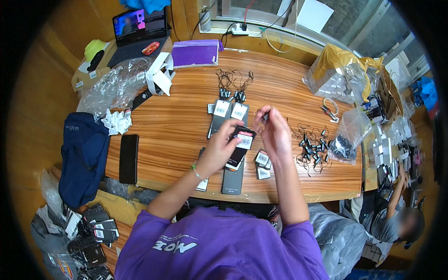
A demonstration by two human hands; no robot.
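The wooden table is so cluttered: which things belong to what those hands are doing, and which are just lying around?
In use:
- black tag held in the left hand
- right hand pinching a thin string
- finished tags
- black string loops
- small label cards

Lying about:
- black phone
- laptop
- purple folder
- blue jacket

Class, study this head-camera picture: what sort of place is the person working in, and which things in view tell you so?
Probably a small packing or tagging workshop. The left hand holds a black hang tag, a heap of black string fasteners lies on the wooden table, and stacks of small white boxes sit at its far corner.
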